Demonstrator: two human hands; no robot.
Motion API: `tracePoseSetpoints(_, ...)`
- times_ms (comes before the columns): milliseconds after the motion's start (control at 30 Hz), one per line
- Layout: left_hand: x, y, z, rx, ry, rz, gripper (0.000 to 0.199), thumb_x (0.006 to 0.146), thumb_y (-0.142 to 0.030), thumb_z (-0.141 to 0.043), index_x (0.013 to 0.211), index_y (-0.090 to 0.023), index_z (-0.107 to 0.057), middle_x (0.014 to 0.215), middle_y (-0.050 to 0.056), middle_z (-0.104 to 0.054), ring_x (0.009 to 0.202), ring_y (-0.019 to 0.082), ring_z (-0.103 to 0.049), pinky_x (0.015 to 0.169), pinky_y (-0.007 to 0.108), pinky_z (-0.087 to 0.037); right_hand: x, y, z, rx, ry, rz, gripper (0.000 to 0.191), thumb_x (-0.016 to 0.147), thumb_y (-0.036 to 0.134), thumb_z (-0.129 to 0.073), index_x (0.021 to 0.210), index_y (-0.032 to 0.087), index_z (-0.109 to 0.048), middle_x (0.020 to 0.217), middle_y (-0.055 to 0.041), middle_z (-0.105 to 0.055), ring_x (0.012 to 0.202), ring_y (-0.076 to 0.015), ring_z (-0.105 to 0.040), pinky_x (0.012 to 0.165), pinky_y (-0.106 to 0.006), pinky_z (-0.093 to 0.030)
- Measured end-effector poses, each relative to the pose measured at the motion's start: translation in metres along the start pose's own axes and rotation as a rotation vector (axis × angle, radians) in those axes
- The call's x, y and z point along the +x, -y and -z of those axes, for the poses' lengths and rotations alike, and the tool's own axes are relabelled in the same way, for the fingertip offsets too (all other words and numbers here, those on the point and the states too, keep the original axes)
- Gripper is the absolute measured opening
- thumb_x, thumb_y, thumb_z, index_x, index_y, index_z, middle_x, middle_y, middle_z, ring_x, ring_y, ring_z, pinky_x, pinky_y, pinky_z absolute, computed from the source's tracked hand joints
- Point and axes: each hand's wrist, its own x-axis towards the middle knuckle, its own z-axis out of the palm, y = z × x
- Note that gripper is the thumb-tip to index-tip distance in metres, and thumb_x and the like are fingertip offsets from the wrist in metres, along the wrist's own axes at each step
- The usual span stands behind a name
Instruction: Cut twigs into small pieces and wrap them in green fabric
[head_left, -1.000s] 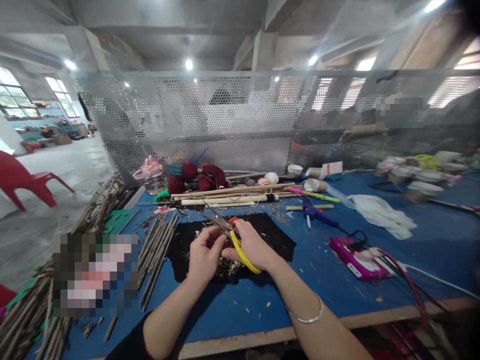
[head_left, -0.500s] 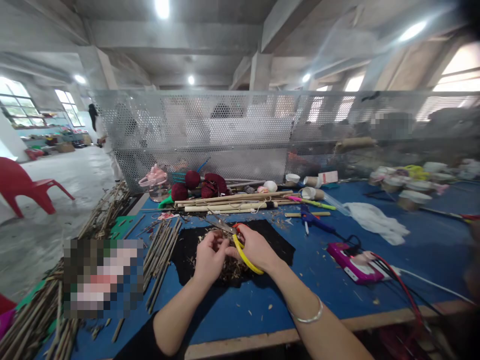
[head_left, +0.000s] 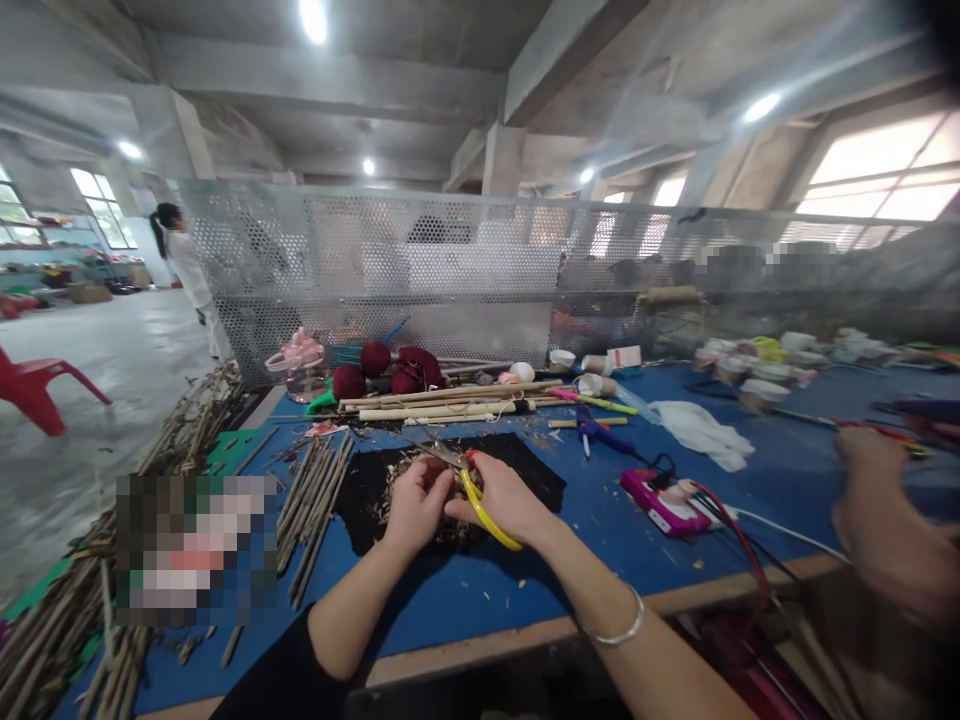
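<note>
My right hand [head_left: 506, 500] is closed around a pair of scissors [head_left: 486, 508] with yellow and orange-red handles. Their metal blades point up and to the left, above my left fingers. Close beside it, my left hand [head_left: 415, 503] has its fingers curled in a pinch; whatever lies between them is hidden. Both hands are over a black cloth [head_left: 525, 470] on the blue table. A heap of small brown clippings [head_left: 446, 535] lies on the cloth, partly covered by my hands. Left of the cloth is a row of thin cut sticks [head_left: 319, 500].
Bundled twigs [head_left: 67, 600] line the table's left edge. Dark red yarn balls [head_left: 375, 357] and bamboo sticks [head_left: 442, 410] lie at the back. To the right are a blue glue gun [head_left: 600, 430], a magenta power strip [head_left: 660, 503] and a co-worker's blurred arm [head_left: 892, 530].
The view has turned slightly to the right. A co-worker's arm has come into sight at the right edge. My hands and the scissors keep nearly the same pose.
</note>
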Motion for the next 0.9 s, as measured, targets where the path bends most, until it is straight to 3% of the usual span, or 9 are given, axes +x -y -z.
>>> tracePoseSetpoints(333, -0.001, 0.009, 0.000, -0.025, 0.030, 0.006, 0.018, 0.081, -0.032, -0.052, 0.090, -0.016, -0.055, 0.084, 0.005, -0.063, 0.073, 0.015, -0.059, 0.069, 0.026, -0.046, 0.001, -0.002, -0.012, -0.069, 0.001, -0.056, 0.050, 0.065, 0.056, -0.066, 0.091, 0.017, -0.049, 0.081, -0.0060, -0.060, 0.065, -0.0153, -0.053, 0.056, -0.023, -0.031)
tracePoseSetpoints(600, -0.001, 0.008, 0.000, 0.027, 0.010, 0.005, 0.019, 0.082, -0.035, -0.051, 0.078, -0.017, -0.051, 0.069, 0.000, -0.058, 0.061, 0.011, -0.054, 0.059, 0.022, -0.042, 0.005, -0.011, -0.015, -0.086, -0.010, -0.039, 0.049, 0.061, 0.060, -0.066, 0.080, 0.019, -0.049, 0.068, -0.0017, -0.057, 0.056, -0.0126, -0.047, 0.052, -0.022, -0.028)
tracePoseSetpoints(900, -0.004, 0.007, -0.002, -0.014, 0.040, 0.106, 0.023, 0.081, -0.041, -0.050, 0.078, -0.018, -0.048, 0.055, -0.005, -0.047, 0.044, 0.007, -0.040, 0.041, 0.017, -0.034, 0.004, -0.023, -0.016, -0.056, -0.010, -0.012, 0.042, 0.071, 0.059, -0.056, 0.068, 0.018, -0.049, 0.057, 0.0015, -0.050, 0.048, -0.0091, -0.037, 0.047, -0.021, -0.026)
